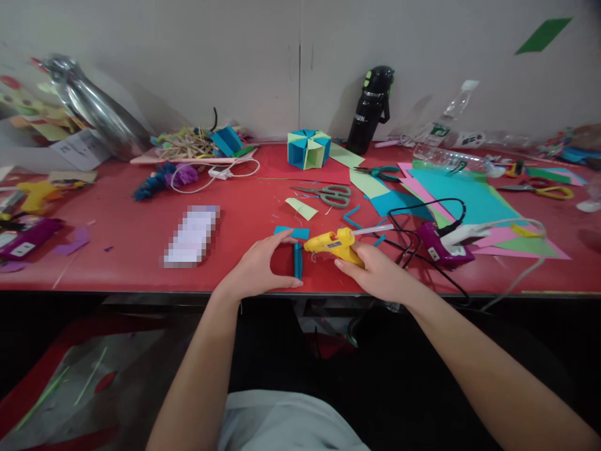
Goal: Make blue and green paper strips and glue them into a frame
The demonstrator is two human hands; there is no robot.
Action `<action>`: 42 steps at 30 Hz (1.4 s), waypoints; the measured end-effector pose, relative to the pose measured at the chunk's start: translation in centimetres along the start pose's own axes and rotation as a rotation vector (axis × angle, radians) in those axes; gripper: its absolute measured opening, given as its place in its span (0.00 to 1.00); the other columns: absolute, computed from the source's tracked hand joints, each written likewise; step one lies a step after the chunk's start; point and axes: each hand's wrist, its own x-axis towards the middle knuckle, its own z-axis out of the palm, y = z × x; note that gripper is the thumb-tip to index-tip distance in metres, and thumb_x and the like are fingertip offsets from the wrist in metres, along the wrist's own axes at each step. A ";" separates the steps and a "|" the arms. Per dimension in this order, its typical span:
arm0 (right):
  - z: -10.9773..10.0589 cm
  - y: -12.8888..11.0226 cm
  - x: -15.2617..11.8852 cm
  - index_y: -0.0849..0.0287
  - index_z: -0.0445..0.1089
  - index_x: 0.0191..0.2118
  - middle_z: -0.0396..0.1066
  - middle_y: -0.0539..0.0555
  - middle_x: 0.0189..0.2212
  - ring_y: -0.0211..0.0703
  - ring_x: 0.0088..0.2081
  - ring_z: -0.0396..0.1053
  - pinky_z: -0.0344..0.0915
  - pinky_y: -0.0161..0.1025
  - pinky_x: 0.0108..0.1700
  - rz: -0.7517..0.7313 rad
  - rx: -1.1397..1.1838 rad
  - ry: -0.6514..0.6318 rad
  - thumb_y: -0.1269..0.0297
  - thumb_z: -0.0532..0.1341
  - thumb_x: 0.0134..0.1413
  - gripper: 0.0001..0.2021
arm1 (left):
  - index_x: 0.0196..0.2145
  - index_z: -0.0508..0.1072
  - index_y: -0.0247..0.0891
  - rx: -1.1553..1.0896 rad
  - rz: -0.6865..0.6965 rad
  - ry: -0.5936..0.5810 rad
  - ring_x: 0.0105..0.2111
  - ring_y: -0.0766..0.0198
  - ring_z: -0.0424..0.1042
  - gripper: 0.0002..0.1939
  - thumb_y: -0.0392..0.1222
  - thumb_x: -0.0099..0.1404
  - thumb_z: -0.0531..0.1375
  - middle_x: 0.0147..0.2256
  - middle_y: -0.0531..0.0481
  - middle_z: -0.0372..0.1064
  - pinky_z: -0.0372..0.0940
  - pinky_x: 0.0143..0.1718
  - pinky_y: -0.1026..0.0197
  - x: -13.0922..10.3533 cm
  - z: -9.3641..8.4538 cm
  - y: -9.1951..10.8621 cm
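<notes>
My right hand [375, 269] is wrapped round the handle of a yellow hot glue gun [335, 241], with a clear glue stick [373, 230] jutting from its back end. The nozzle points left, close to the top of a narrow folded blue paper piece [298, 260]. Around the left side of that piece curves my left hand [258, 266], thumb and fingers spread apart. Its thumb lies near the piece's lower end; whether it touches, I cannot tell. Just beyond the fingertips lies a flat blue paper strip [293, 232].
Grey-handled scissors [333, 195], pale green paper [303, 208] and pliers [380, 172] lie farther back. A blue-and-green paper box [308, 150] stands behind them. Black cables run right to a purple power strip [444, 244] beside coloured sheets [469, 194]. A phone [191, 235] lies left.
</notes>
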 end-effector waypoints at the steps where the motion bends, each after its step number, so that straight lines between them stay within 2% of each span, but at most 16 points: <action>1: 0.0 0.0 0.0 0.57 0.70 0.46 0.75 0.55 0.38 0.48 0.36 0.72 0.66 0.44 0.39 -0.005 -0.001 -0.002 0.58 0.58 0.65 0.11 | 0.70 0.56 0.47 -0.001 -0.002 -0.003 0.66 0.45 0.63 0.55 0.58 0.51 0.74 0.65 0.45 0.66 0.55 0.67 0.42 0.0 0.0 0.0; 5: -0.1 -0.3 -0.2 0.57 0.70 0.44 0.75 0.54 0.36 0.46 0.34 0.71 0.64 0.42 0.36 -0.014 -0.032 0.008 0.58 0.58 0.65 0.09 | 0.70 0.55 0.48 -0.011 0.001 -0.001 0.66 0.45 0.62 0.55 0.60 0.51 0.74 0.65 0.45 0.65 0.55 0.67 0.42 0.0 0.0 -0.2; 14: -0.5 -0.5 -0.8 0.58 0.71 0.45 0.74 0.52 0.33 0.44 0.31 0.69 0.62 0.39 0.32 -0.005 -0.043 -0.022 0.57 0.58 0.66 0.11 | 0.70 0.55 0.47 -0.024 0.026 -0.002 0.66 0.44 0.63 0.55 0.59 0.51 0.74 0.65 0.42 0.66 0.55 0.68 0.40 0.0 0.0 -0.4; 21: -0.7 -1.0 -1.2 0.58 0.70 0.39 0.71 0.52 0.31 0.42 0.29 0.66 0.61 0.39 0.31 0.013 -0.080 -0.054 0.57 0.58 0.65 0.10 | 0.70 0.55 0.50 -0.009 0.013 -0.005 0.67 0.44 0.61 0.54 0.60 0.51 0.74 0.65 0.46 0.65 0.53 0.68 0.40 -0.1 -0.1 -0.3; 35: -1.0 -1.6 -2.0 0.57 0.73 0.49 0.72 0.53 0.32 0.43 0.29 0.67 0.66 0.40 0.35 -0.031 -0.077 -0.089 0.59 0.58 0.66 0.12 | 0.68 0.60 0.56 0.001 0.010 0.012 0.65 0.44 0.63 0.51 0.58 0.49 0.75 0.64 0.49 0.67 0.57 0.67 0.41 0.1 -0.1 0.3; 42: -1.1 -1.8 -2.2 0.57 0.73 0.47 0.71 0.51 0.29 0.41 0.27 0.65 0.64 0.39 0.32 -0.049 -0.079 -0.091 0.60 0.58 0.65 0.11 | 0.68 0.61 0.53 -0.011 0.001 0.009 0.65 0.43 0.63 0.52 0.57 0.48 0.75 0.64 0.47 0.67 0.56 0.67 0.41 0.1 -0.1 0.0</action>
